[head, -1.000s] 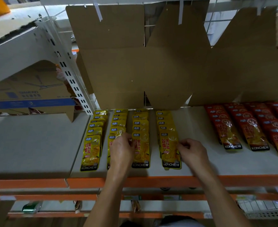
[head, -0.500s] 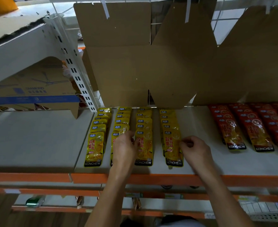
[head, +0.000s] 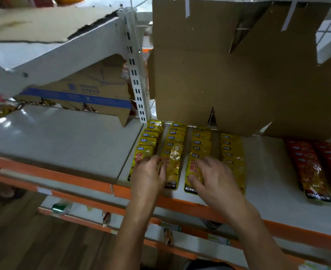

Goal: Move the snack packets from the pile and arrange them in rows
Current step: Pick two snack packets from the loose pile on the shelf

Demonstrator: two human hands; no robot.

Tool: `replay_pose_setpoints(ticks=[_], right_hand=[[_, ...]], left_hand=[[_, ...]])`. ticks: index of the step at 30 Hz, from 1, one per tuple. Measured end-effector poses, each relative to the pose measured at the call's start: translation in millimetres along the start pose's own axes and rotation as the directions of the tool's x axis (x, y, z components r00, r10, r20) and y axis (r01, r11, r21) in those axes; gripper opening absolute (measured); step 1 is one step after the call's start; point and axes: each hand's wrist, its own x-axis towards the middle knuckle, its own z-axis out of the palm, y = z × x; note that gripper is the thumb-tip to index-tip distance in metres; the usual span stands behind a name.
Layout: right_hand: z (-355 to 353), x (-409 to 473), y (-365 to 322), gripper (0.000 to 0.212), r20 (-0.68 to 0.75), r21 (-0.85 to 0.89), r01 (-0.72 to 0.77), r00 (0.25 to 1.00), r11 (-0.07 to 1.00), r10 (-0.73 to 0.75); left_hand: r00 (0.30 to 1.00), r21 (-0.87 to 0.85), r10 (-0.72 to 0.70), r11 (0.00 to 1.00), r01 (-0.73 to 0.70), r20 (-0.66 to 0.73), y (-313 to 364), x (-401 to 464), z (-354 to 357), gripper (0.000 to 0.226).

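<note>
We see four rows of yellow snack packets on the shelf. Our left hand and right hand rest on the front packets, fingers loosely spread. Red packets lie right; cardboard stands behind.

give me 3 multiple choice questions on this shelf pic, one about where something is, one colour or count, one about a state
1. Where do the red packets lie relative to the yellow packets?
A. to their right
B. to their left
C. on the shelf below

2. How many rows of yellow packets are there?
A. two
B. four
C. seven

3. How is the right hand shown?
A. clenched in a fist in the air
B. fingers spread over the yellow rows
C. gripping the cardboard

Answers: 1 A, the red ones sit at the shelf's right end. 2 B, four yellow columns run front to back. 3 B, its fingers fan out over the third and fourth rows, beside the left hand.
</note>
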Motion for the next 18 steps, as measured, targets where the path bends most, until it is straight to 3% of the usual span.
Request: replay_pose_setpoints(ticks=[4, 9, 13, 18], right_hand=[[14.8, 7.3, -40.5, 0.073, 0.191, -0.057, 0.117, 0.976, 0.991, -0.105], [34.4, 18.4, -101.3, 0.073, 0.240, -0.119, 0.268, 0.942, 0.956, -0.235], [48.4, 30.3, -155.2, 0.087, 0.189, -0.083, 0.306, 0.939, 0.949, -0.286], [74.2, 36.9, -230.1, 0.070, 0.142, -0.057, 0.360, 0.926, 0.931, -0.349]], left_hand=[[0.999, 0.093, -0.032, 0.995, 0.034, -0.026, -36.8, -9.7, -24.1, 0.041], [0.992, 0.102, -0.088, 0.990, 0.097, -0.092, -107.3, -19.1, -46.6, 0.059], [0.988, 0.147, -0.117, 0.981, 0.131, -0.101, -161.2, -33.2, -83.1, 0.065], [0.977, 0.197, -0.150, 0.964, 0.178, -0.151, -222.1, -44.6, -130.2, 0.061]])
